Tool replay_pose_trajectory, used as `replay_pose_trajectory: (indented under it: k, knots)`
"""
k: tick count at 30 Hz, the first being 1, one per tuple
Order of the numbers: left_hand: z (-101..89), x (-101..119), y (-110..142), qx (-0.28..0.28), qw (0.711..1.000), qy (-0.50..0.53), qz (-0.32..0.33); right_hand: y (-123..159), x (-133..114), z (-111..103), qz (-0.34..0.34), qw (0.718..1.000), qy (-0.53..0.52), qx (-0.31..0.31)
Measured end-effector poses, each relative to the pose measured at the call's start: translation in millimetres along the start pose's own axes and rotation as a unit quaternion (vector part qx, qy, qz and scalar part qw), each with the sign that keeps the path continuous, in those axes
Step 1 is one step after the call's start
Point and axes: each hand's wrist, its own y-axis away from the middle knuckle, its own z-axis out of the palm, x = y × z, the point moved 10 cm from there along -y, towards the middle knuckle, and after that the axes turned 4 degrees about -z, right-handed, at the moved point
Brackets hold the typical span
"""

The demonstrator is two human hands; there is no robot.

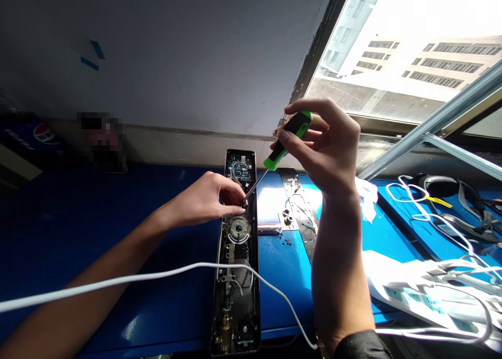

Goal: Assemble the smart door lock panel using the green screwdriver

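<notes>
gripping a green-and-black screwdriver (288, 139) with its steel shaft angled down, the right hand (321, 145) is closed around the handle, while the left hand (206, 202) is half-curled, holding nothing visible, over an open dark metal door-lock casing (237, 291) lying on a blue workbench (282, 280), a pepsi logo (44, 134) showing far left.

The right forearm (339, 275) runs bare down to a black sleeve (361, 347) at the bottom edge of the view. Left of that sleeve, the left forearm (105, 259), left hand (206, 202) and right hand (323, 150) are bare too.

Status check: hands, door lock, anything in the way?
Right hand holding green-and-black screwdriver. Left hand over open dark-metal door-lock body, screwdriver tip beside it. White cable lying across lock.
</notes>
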Motion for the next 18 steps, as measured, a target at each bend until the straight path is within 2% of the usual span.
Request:
replay_pose_trajectory:
  k: [9, 12, 18]
  knots:
    - [1.6, 2, 1, 0.007, 1.000, 0.011, 0.003, -2, 0, -2, -0.022, 0.999, 0.025, 0.003]
    - [1.7, 5, 1, 0.009, 1.000, 0.001, 0.016, -2, -1, 0, -0.004, 1.000, 0.016, -0.003]
    - [1.7, 4, 0, 0.017, 0.999, -0.025, 0.027, 6, 4, 23, 0.056, 0.991, -0.004, -0.120]
